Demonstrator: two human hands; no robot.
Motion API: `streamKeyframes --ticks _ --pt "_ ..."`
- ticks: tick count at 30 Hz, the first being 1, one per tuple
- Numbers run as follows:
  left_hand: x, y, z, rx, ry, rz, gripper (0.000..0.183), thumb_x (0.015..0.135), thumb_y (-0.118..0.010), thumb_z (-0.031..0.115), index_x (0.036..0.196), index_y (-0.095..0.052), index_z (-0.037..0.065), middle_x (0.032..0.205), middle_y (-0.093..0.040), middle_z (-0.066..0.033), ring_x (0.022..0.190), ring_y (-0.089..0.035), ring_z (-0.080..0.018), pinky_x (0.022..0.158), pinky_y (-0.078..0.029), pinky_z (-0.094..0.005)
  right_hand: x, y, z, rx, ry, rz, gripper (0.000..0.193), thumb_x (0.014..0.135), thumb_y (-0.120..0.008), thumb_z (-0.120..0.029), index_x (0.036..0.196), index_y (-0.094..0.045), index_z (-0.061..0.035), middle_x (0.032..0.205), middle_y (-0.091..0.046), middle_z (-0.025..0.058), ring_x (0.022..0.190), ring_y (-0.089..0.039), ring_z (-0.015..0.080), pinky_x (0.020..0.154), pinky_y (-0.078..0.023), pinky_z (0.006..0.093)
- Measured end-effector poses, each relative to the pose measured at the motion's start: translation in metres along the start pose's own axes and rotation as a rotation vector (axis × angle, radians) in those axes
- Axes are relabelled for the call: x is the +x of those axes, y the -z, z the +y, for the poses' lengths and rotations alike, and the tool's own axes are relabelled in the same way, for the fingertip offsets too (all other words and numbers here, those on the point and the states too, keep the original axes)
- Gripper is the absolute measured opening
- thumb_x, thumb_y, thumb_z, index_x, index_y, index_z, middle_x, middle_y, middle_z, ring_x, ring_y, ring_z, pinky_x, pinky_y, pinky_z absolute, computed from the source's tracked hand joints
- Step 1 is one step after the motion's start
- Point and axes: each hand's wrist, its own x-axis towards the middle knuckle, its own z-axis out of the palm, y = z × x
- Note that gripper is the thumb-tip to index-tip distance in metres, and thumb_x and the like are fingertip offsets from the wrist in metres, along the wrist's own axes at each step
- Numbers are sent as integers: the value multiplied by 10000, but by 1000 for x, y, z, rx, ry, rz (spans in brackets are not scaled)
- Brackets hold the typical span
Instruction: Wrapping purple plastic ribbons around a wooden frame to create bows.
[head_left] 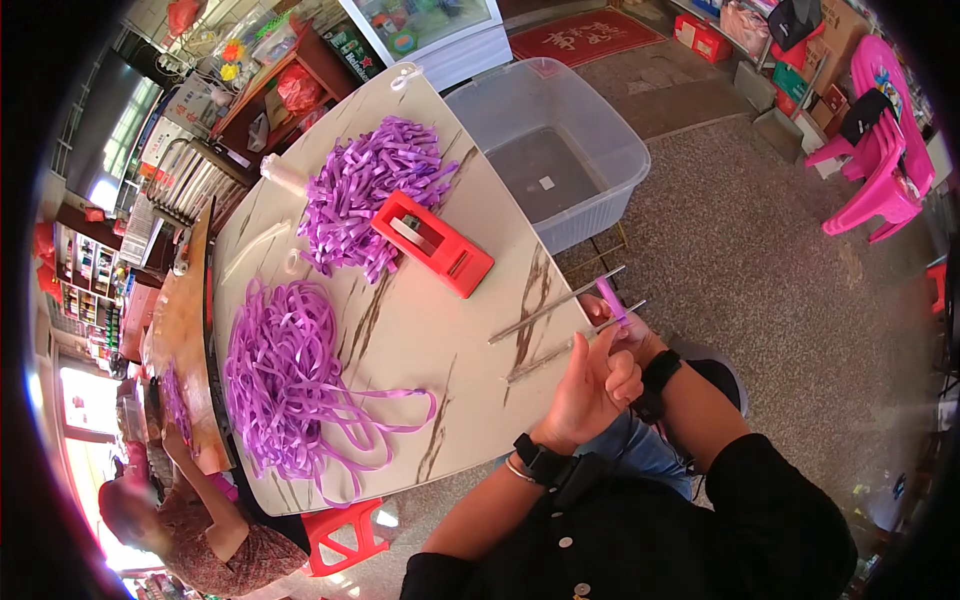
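Note:
A short band of purple ribbon [612, 301] spans two thin metal rods [545, 312] that stick out past the table's right edge. My right hand [640, 338] is behind it, its fingers closed at the ribbon and partly hidden by the rods and my other hand. In front of it is my left hand [588, 392], thumb and index finger stretched apart, the index tip close to the ribbon's lower end. Its other fingers curl inward, and nothing shows between thumb and index. A loose heap of long purple ribbon [285, 375] lies on the table, one loop trailing toward me.
A pile of folded purple ribbon pieces [375, 190] and a red tape dispenser [433, 243] sit on the marble-patterned table [400, 350]. Beside the table's right edge stands a clear plastic bin [600, 140]. Another person [205, 530] is at a wooden table on the left. Pink chairs [880, 170] stand far right.

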Motion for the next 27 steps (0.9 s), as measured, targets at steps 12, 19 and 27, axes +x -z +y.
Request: streamKeyframes --ticks 12,19,27 --pt "1 -2 0 12 4 7 565 902 -235 515 1264 -343 94 597 -276 22 586 -307 -110 601 -286 -242 -14 -41 -31 -303 22 124 121 841 -531 -219 814 -477 -113 643 -432 -56 504 -382 -1 447 -301 141" --pt "0 4 -2 -29 6 -51 528 900 -245 514 1252 -365 139 607 -286 16 601 -312 -116 608 -289 -243 -20 -83 -56 -711 -56 345 142 831 -535 -191 721 -469 -130 578 -396 -83 470 -336 10 423 -248 164" --pt "0 5 -2 -59 0 -66 512 907 -237 502 1230 -378 131 611 -289 14 606 -314 -119 611 -289 -244 -38 -87 -66 -929 -107 471 223 879 -467 -287 908 -567 -90 751 -566 -15 630 -492 52 522 -347 177"
